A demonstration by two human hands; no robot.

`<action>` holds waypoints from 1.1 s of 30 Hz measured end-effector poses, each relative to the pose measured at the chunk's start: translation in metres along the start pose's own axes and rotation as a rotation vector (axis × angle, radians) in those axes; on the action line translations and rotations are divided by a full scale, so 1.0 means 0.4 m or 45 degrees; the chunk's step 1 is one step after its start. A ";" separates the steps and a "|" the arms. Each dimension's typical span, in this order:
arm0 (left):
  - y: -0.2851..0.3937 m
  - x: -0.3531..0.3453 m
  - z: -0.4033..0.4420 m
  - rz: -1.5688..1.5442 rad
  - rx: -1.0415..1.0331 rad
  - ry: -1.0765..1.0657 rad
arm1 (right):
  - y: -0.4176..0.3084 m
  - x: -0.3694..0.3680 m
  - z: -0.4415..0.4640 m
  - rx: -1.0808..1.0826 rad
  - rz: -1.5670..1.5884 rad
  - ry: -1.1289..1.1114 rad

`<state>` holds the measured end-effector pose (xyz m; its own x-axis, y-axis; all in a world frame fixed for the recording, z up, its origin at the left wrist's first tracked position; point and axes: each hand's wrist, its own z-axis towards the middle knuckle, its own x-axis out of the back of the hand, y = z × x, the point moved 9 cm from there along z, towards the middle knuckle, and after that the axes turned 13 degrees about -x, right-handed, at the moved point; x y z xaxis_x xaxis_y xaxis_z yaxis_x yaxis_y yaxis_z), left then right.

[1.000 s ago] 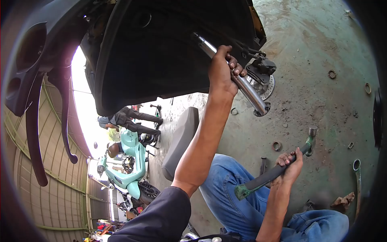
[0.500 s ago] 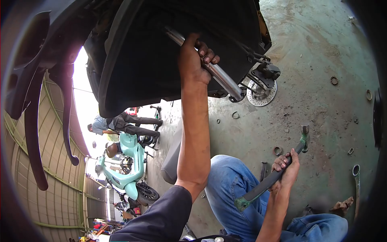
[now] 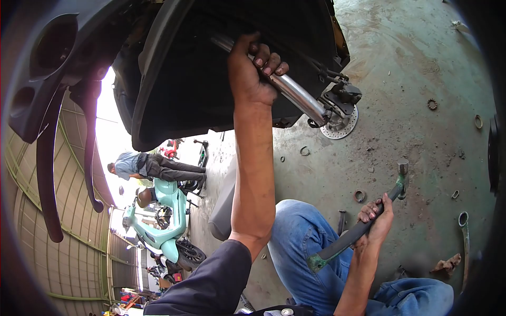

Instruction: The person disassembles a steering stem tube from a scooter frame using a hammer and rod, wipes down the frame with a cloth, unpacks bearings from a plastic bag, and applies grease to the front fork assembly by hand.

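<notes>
From over here I count 2 bare hands (image 3: 254, 79), 1 metal tube (image 3: 300, 97) and 1 hammer (image 3: 350, 235). Through my feed I make out 2 levers (image 3: 48, 179), 1 brake disc (image 3: 345, 126), 1 mint scooter (image 3: 153, 231) and 1 standing person (image 3: 158, 166). On the floor (image 3: 390, 142) I get 1 ring wrench (image 3: 466, 242), 1 toothed ring (image 3: 432, 104) and 4 plain rings (image 3: 355, 196).

1. Tube (image 3: 300, 98): silver.
2. Hammer (image 3: 350, 235): dark grey, green towards both ends.
3. Jeans (image 3: 295, 229): faded blue.
4. Sleeve (image 3: 211, 279): dark navy.
5. Floor (image 3: 316, 181): grey-green, smudged brown.
6. Far scooter (image 3: 167, 246): mint green.
7. Left wall (image 3: 79, 226): beige, green-lined.
</notes>
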<state>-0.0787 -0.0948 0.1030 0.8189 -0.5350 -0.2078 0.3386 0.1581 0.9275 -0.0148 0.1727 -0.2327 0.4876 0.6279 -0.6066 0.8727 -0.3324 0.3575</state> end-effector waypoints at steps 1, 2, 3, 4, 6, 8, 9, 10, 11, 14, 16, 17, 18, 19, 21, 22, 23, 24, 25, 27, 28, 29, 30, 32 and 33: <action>-0.003 0.006 0.006 -0.002 -0.002 -0.002 | 0.001 -0.002 0.000 -0.018 0.009 -0.013; -0.010 0.026 0.013 0.039 -0.016 0.031 | -0.003 0.002 0.003 -0.013 0.009 -0.016; -0.015 0.039 0.016 0.080 -0.028 0.062 | 0.000 0.006 0.008 -0.034 0.025 -0.040; -0.023 0.045 0.020 0.079 -0.025 0.057 | 0.003 0.007 0.010 -0.058 0.043 -0.063; -0.025 0.063 0.025 0.105 -0.041 0.109 | 0.001 0.007 0.003 -0.046 0.057 -0.046; -0.018 0.065 0.028 0.110 -0.037 0.083 | 0.002 0.008 -0.003 -0.039 0.063 -0.028; -0.014 0.053 0.025 0.112 -0.030 0.058 | -0.001 0.007 -0.005 -0.033 0.059 -0.031; -0.007 0.045 0.023 0.111 -0.030 0.055 | -0.004 0.005 -0.005 -0.027 0.057 -0.038; -0.006 0.036 0.016 0.036 0.007 0.047 | -0.005 0.004 -0.006 -0.028 0.058 -0.038; -0.013 0.024 0.014 -0.024 0.043 0.066 | -0.006 0.004 -0.011 -0.004 0.050 -0.033; -0.011 0.028 0.015 -0.021 0.032 0.086 | -0.014 0.003 -0.014 0.004 0.034 -0.054; -0.010 0.033 0.017 -0.015 0.021 0.100 | -0.019 0.002 -0.015 0.011 0.036 -0.057; -0.010 0.032 0.017 -0.007 0.013 0.112 | -0.021 0.003 -0.015 0.009 0.040 -0.055; -0.012 0.029 0.017 -0.009 0.016 0.108 | -0.021 0.006 -0.016 0.003 0.044 -0.051; -0.006 0.033 0.019 0.019 -0.008 0.130 | -0.024 0.004 -0.018 0.012 0.048 -0.041; -0.005 0.032 0.019 0.023 -0.006 0.131 | -0.024 0.005 -0.019 0.017 0.052 -0.033; -0.005 0.031 0.021 0.015 -0.010 0.135 | -0.025 0.007 -0.018 0.017 0.054 -0.034; -0.006 0.030 0.022 0.007 -0.013 0.140 | -0.027 0.005 -0.017 0.011 0.059 -0.057; -0.007 0.021 0.020 0.008 -0.010 0.140 | -0.027 0.005 -0.016 0.004 0.064 -0.078; -0.003 0.012 0.018 -0.019 -0.042 0.197 | -0.029 0.008 -0.012 0.007 0.069 -0.092; -0.004 0.014 0.018 -0.019 -0.040 0.198 | -0.029 0.009 -0.012 0.011 0.070 -0.106; -0.005 0.014 0.021 -0.027 -0.036 0.194 | -0.029 0.009 -0.009 0.015 0.068 -0.107; -0.005 0.012 0.024 -0.039 -0.033 0.191 | -0.027 0.009 -0.006 0.008 0.079 -0.106; -0.005 0.015 0.025 -0.033 -0.031 0.215 | -0.018 0.009 -0.016 -0.001 0.091 -0.093; -0.008 0.013 0.024 -0.029 -0.027 0.231 | -0.005 -0.004 -0.033 0.007 0.047 -0.024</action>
<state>-0.0800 -0.1060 0.1019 0.8805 -0.3804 -0.2828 0.3660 0.1663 0.9156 -0.0175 0.1817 -0.2230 0.5199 0.6019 -0.6061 0.8542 -0.3590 0.3762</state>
